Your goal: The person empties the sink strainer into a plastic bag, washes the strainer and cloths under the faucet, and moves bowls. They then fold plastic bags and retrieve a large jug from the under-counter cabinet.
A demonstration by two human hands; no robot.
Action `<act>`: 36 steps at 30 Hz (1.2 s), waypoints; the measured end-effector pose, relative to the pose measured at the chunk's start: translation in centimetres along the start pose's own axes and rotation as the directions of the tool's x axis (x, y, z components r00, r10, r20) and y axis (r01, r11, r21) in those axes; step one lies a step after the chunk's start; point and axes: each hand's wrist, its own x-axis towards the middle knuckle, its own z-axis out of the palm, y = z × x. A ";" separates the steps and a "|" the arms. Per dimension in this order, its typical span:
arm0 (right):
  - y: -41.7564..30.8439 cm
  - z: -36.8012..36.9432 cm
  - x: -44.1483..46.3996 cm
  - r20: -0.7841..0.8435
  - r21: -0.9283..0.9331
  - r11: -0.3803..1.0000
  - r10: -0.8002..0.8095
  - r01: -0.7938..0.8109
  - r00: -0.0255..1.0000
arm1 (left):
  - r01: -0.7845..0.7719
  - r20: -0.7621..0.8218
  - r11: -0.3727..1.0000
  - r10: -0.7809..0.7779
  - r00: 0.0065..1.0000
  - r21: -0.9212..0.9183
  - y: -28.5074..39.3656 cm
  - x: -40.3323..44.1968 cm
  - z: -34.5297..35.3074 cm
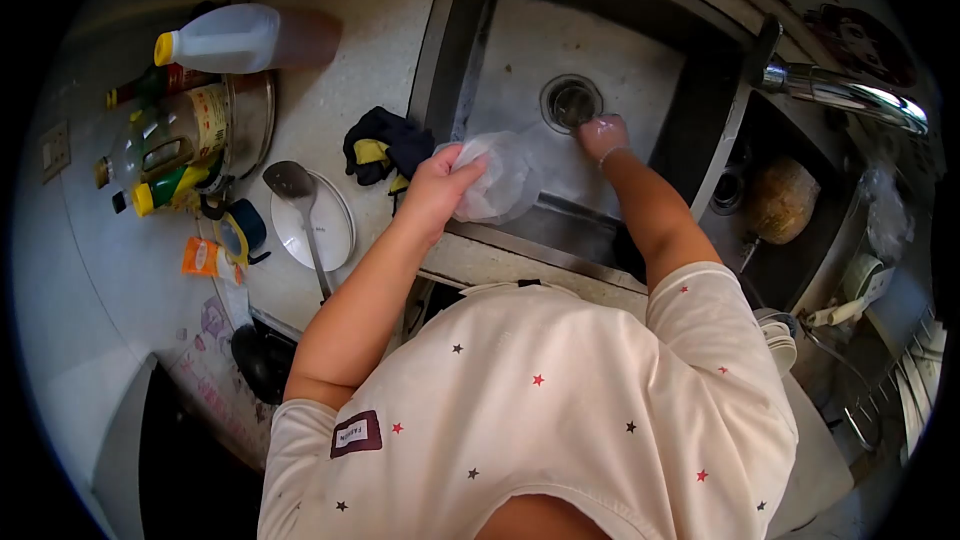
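The left hand (445, 185) pinches the bag (503, 183) over the near-left of the sink (630, 65); best hold it spread by the drain (570, 100), where the right hand (603, 136) reaches, fingers curled, grip unclear.

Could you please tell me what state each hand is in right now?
Left hand: closed on a translucent plastic bag.
Right hand: at the sink drain; whether it grips anything cannot be told.

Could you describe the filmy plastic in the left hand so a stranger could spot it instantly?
Find the large metal sink basin, then its near left corner. There the left hand grips the filmy plastic, bunched up. It is whitish and see-through, unlike the dark bundle with yellow beside it.
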 end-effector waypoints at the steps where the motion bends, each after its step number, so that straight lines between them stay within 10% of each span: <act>1: 0.1 0.1 -0.1 0.003 -0.052 0.998 -0.038 0.038 0.999 | 0.007 0.002 1.000 -0.007 1.000 -0.010 -0.2 0.0 -0.1; 19: 0.6 2.0 2.1 -0.158 -0.245 0.871 -0.469 0.426 0.869 | 0.050 0.007 0.997 -0.051 0.999 0.067 -0.9 0.8 0.5; 36: 0.3 0.8 0.9 -0.191 -0.145 0.940 -0.333 0.309 0.923 | 0.098 0.010 0.994 -0.098 0.995 0.048 -1.0 1.3 0.7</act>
